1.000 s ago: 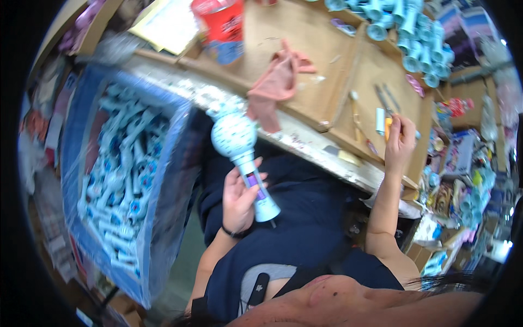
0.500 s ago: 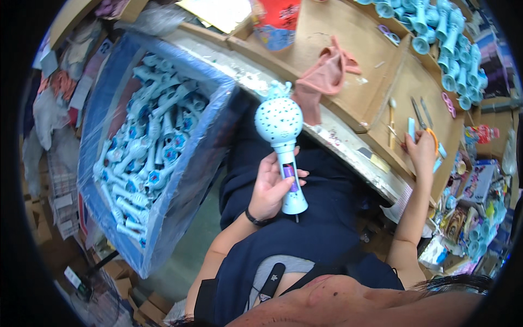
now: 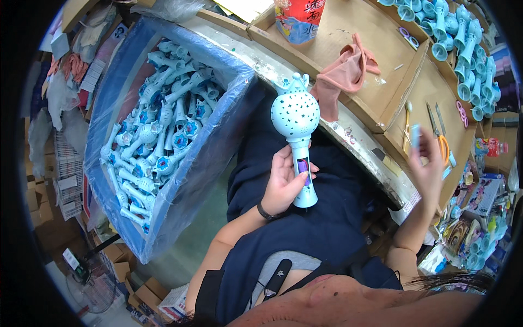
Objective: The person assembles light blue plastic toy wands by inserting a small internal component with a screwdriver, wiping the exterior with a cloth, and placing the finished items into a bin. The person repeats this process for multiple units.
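Note:
My left hand (image 3: 284, 184) is closed round the handle of a pale blue toy wand (image 3: 295, 115), held upright over my lap. Its round head is dotted with dark stars and topped by a crown. A slot in the handle is uncovered, and a purple battery (image 3: 303, 164) shows inside it. Somewhat blurred, my right hand (image 3: 428, 159) pinches a small light blue strip (image 3: 415, 134) above the cardboard tray at the right. Close to that hand lie orange-handled scissors (image 3: 444, 150) and a thin brush-like stick (image 3: 407, 121).
A blue-lined bin (image 3: 239, 82) at the left holds many pale blue wands. On the cardboard tray (image 3: 376, 103) lie a pink cloth (image 3: 344, 76) and a red-and-blue cup (image 3: 299, 24). Light blue cone-shaped parts (image 3: 463, 49) crowd the far right.
My right hand has lifted slightly off the tray with the light blue strip. The wand appears a little further right and higher as the whole view has shifted.

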Demonstrator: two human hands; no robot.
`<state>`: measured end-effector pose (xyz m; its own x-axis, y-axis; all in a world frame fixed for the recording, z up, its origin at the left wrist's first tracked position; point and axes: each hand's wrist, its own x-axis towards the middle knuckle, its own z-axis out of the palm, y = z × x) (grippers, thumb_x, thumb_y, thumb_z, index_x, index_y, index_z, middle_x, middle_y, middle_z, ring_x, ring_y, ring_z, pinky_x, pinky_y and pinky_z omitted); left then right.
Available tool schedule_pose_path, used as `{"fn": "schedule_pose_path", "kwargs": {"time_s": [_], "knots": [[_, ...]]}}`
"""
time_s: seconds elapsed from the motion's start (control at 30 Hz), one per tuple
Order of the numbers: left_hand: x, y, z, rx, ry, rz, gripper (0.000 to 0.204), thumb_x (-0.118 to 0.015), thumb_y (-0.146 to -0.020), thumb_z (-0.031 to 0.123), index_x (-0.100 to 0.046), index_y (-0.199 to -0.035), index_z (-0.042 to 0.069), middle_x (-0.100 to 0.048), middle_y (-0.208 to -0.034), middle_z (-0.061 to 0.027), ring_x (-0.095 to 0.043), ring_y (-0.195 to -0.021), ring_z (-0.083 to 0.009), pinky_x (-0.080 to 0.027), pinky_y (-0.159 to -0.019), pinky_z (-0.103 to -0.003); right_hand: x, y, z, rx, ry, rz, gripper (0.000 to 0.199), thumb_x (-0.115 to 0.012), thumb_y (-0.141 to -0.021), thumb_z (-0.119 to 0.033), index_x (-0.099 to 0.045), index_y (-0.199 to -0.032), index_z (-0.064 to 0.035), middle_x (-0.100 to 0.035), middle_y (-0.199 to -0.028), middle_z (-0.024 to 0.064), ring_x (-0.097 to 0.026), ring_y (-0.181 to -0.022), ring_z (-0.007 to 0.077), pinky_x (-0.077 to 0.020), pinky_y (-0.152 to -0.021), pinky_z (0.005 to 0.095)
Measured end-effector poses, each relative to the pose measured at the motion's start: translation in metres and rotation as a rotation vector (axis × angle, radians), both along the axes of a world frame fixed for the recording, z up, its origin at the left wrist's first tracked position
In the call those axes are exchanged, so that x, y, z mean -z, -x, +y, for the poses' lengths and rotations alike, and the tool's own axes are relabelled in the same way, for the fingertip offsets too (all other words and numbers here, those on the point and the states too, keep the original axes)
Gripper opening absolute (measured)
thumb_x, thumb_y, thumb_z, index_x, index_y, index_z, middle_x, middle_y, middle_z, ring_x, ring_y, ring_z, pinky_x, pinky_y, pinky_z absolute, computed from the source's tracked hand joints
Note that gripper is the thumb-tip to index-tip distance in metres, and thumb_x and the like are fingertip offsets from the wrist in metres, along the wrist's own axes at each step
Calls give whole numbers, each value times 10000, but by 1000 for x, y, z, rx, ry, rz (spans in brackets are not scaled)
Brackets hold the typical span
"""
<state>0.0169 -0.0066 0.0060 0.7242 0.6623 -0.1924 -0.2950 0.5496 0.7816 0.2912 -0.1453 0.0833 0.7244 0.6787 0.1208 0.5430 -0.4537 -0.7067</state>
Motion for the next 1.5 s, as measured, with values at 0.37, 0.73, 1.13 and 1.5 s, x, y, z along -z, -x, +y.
{"fn": "schedule_pose_path", "kwargs": {"time_s": [0.37,0.73,1.13,1.5], "knots": [[8,-4,-6,-43,-180,67,705,-482,-904,-90,-131,-1504,30,-300,-1539,-219,-367,-1398,-245,-316,-1129,-367,24,128,45,-464,32,313,428,-749,-794,-130,-641,-1201,-50,-619,-844,97,-623,-694,201,-536,-641,310],[23,-7,-18,-75,-262,85,746,-465,-879,-120,-66,-1495,12,-268,-1501,-251,-401,-1333,-272,-312,-1115,-394,30,138,44,-459,-52,213,420,-758,-796,-114,-650,-1188,-7,-651,-911,126,-648,-727,248,-545,-647,330],[27,-6,-18,-70,-232,-130,870,-508,-803,-98,-43,-1519,69,-205,-1554,-187,-352,-1359,-247,-299,-1122,-382,33,142,49,-430,-53,47,388,-751,-812,-125,-661,-1168,0,-645,-888,129,-655,-724,261,-543,-623,342],[12,-9,-10,-165,-186,-58,692,-546,-930,-10,-155,-1498,44,-307,-1530,-246,-541,-1206,-230,-386,-1099,-407,60,141,48,-461,-175,526,372,-659,-915,-79,-569,-1265,7,-567,-1095,96,-604,-958,167,-503,-798,284]]}}
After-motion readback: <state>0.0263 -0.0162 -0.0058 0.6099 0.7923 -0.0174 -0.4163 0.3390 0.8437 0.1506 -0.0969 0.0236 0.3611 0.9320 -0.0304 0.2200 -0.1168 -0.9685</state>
